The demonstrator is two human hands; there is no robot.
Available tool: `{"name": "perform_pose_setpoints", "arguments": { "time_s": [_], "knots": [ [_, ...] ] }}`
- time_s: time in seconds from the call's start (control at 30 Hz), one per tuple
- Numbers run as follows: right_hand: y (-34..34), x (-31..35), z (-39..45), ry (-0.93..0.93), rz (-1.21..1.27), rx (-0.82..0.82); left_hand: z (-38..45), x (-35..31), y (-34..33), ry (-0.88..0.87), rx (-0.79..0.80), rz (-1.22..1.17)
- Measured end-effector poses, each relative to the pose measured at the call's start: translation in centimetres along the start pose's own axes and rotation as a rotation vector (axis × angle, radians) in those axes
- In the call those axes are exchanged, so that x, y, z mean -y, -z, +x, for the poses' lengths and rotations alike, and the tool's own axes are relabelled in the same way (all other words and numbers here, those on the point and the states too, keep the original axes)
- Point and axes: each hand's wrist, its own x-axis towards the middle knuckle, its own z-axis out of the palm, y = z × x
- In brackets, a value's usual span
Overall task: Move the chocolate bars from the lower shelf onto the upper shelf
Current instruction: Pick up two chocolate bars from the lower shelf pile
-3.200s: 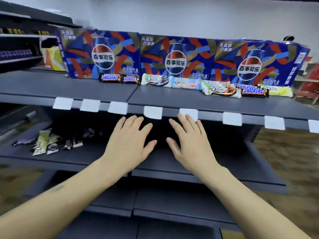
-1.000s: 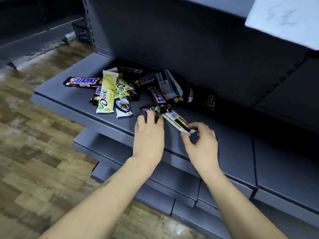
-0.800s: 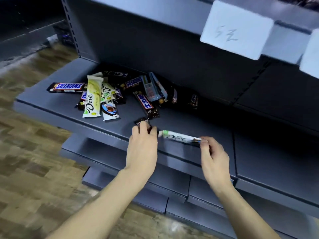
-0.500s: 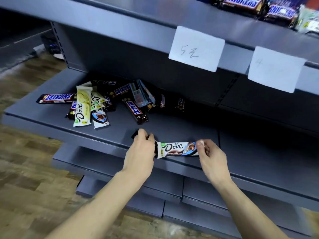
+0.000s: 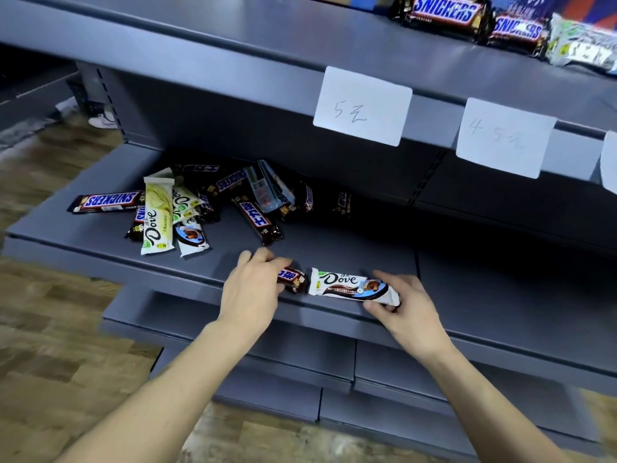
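My left hand (image 5: 250, 292) grips a dark brown Snickers bar (image 5: 293, 279) above the front edge of the lower shelf (image 5: 50, 235). Beside it, my right hand (image 5: 407, 305) pinches the right end of a white Dove bar (image 5: 347, 285), label up. Further back on the lower shelf lies a pile of several chocolate bars (image 5: 200, 202), Snickers and Dove mixed. On the upper shelf (image 5: 233, 45), at the top right, lie two Snickers bars (image 5: 444, 11) and a pale wrapped bar (image 5: 584, 48).
White paper price tags (image 5: 362, 105) hang from the upper shelf's front edge, one above the held bars, another (image 5: 504, 137) to its right. More grey shelves (image 5: 283, 372) step out below. Wood-pattern floor (image 5: 50, 345) lies at the left.
Both hands picked a bar from beside the pile and drew them back to the shelf's front edge. The Dove bar has turned label up. The view has tilted upward, showing the upper shelf.
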Motion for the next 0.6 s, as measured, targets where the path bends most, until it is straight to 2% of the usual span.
{"name": "perform_pose_setpoints", "arguments": {
  "time_s": [0.27, 0.37, 0.47, 0.6],
  "knots": [
    [-0.3, 0.1, -0.3, 0.038, -0.076, -0.16, -0.6, 0.8, -0.2, 0.01, 0.012, -0.179],
    [-0.2, 0.1, -0.4, 0.009, -0.167, -0.182, -0.8, 0.4, 0.3, 0.034, 0.004, -0.456],
    [-0.2, 0.2, -0.5, 0.027, -0.228, -0.184, -1.2, -0.3, 1.1, 0.122, 0.065, -0.752],
    [-0.3, 0.6, -0.6, 0.035, -0.278, -0.166, -1.9, -0.6, 1.4, 0.102, 0.123, -0.917]
  ]
}}
